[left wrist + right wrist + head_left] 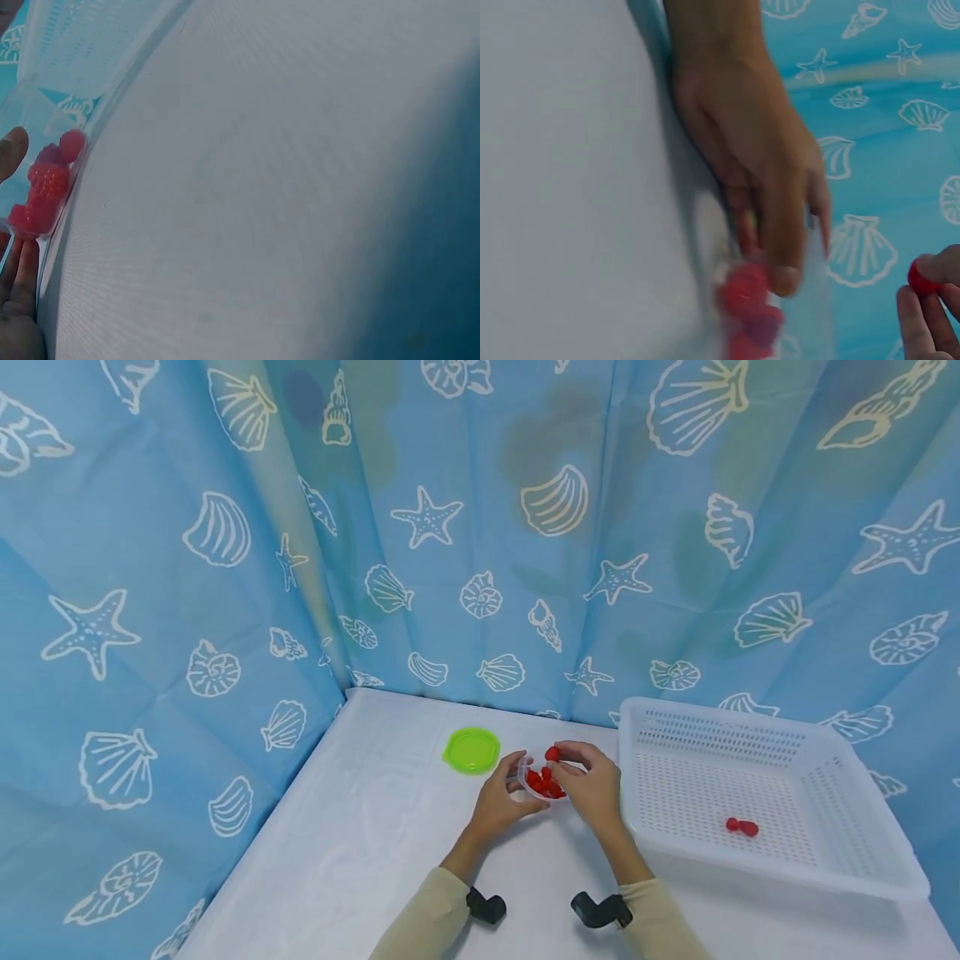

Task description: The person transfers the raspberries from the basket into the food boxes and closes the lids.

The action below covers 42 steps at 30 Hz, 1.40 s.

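Observation:
My left hand (pixel 495 802) grips a small clear plastic tub (pixel 21 116) around its side, the thumb at the rim. Inside it lie several red raspberries (pixel 49 184), bumpy and bunched at the bottom. Over the tub, my right hand (pixel 596 785) pinches one red raspberry (pixel 922 277) between thumb and fingertips. In the head view that berry sits just above the far rim. Part of the tub is hidden behind the right hand there.
A round green lid (pixel 472 750) lies on the white table (pixel 337 827), left of and beyond the tub. To the right stands a large white perforated basket (pixel 750 718) with a few red pieces (pixel 742 827) on its floor. A blue shell-print curtain (pixel 480 527) hangs behind.

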Motion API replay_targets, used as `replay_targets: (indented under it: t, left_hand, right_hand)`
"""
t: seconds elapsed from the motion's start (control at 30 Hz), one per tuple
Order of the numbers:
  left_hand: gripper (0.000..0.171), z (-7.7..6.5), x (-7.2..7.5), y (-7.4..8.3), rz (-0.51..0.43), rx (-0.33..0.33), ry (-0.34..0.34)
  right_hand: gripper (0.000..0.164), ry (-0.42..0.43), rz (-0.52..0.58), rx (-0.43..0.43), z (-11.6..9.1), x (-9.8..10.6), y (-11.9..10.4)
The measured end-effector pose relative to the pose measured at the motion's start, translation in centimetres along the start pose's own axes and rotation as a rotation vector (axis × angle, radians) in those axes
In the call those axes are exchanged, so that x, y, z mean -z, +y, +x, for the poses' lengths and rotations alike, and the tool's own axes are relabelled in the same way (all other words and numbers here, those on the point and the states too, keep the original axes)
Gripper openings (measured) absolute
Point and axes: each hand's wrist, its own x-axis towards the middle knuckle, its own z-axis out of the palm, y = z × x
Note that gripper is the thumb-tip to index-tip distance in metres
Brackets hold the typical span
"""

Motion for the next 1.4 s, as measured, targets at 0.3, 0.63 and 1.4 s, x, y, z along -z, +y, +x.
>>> replay_targets:
  t: [0.3,0.63,1.4]
  left_hand:
    - [0.088,0.2,0.0,0.3,-0.026,0.000,-0.020]
    - [0.087,0.1,0.1,0.1,-0.021,-0.018,-0.028]
    - [0.087,0.2,0.3,0.0,-0.024,-0.017,-0.030]
  right_hand:
    - [0.030,0.079,0.020,0.003,-0.9,-1.7,2.3]
    - [0.030,0.103,-0.001,0.087,-1.6,-2.2,3.5]
    - [0.033,0.001,-0.203,0.077,-1.6,-2.5,3.3]
